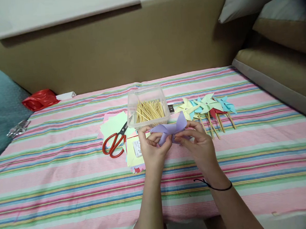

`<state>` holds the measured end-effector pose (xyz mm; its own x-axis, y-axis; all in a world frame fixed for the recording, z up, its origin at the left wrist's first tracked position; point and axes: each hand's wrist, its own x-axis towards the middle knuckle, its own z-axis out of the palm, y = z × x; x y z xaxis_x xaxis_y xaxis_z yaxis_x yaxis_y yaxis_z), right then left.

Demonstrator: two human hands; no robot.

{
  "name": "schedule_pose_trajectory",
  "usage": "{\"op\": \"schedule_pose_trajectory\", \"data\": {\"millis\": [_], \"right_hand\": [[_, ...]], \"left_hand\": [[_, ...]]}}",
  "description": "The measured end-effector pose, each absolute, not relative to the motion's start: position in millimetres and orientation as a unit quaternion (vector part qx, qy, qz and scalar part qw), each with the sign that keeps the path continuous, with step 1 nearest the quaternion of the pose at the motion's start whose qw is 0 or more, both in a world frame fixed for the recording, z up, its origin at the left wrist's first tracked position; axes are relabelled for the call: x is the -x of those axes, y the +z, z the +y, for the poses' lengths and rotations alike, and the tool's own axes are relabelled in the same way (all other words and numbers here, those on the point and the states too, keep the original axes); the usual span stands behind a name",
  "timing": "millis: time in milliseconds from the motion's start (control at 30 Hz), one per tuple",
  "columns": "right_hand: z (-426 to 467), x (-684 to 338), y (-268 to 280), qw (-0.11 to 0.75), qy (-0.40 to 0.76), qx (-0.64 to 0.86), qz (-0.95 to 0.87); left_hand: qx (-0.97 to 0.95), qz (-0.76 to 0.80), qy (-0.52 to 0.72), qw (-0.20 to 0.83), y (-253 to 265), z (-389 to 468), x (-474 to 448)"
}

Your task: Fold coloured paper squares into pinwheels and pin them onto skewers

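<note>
A purple paper pinwheel point(171, 128) with curved-in corners is held up between both hands, over the cloth in front of the stick box. My left hand point(155, 145) is closed on its left side, thumb pressed near the centre. On the other side, my right hand point(196, 137) pinches close to the middle; whether a small pin sits between its fingertips I cannot make out. Just behind stands a clear plastic box point(132, 110) full of wooden sticks point(149, 111). Red-handled scissors point(115, 144) lie left of my left hand, partly on sheets of coloured paper point(133, 157).
Several finished pinwheels point(207, 103) on sticks lie to the right of the box. A small white box point(137, 148) rests on the paper. Farther left are a red plastic bag point(40, 100) and a crumpled clear packet point(18, 128). A striped cloth point(69, 190) covers the surface; cushions point(285, 25) stand at right.
</note>
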<state>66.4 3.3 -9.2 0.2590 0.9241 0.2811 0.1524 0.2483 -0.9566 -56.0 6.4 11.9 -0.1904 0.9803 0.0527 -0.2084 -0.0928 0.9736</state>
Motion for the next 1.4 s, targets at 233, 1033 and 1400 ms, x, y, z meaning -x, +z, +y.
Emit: {"op": "schedule_pose_trajectory", "data": {"millis": [233,1033,1400], "right_hand": [[3.6,-67.6,-9.2,0.601,0.357,0.505,-0.506],[1.3,-66.6,-3.0,0.583,0.315,0.536,-0.523],[1.6,-65.9,-4.2,0.588,0.316,0.532,-0.522]], "left_hand": [[-0.42,0.46,0.612,0.487,10.5,6.3,57.1],[-0.43,0.481,0.612,0.457,12.2,4.4,51.6],[-0.424,0.486,0.619,0.449,11.5,2.9,50.6]]}}
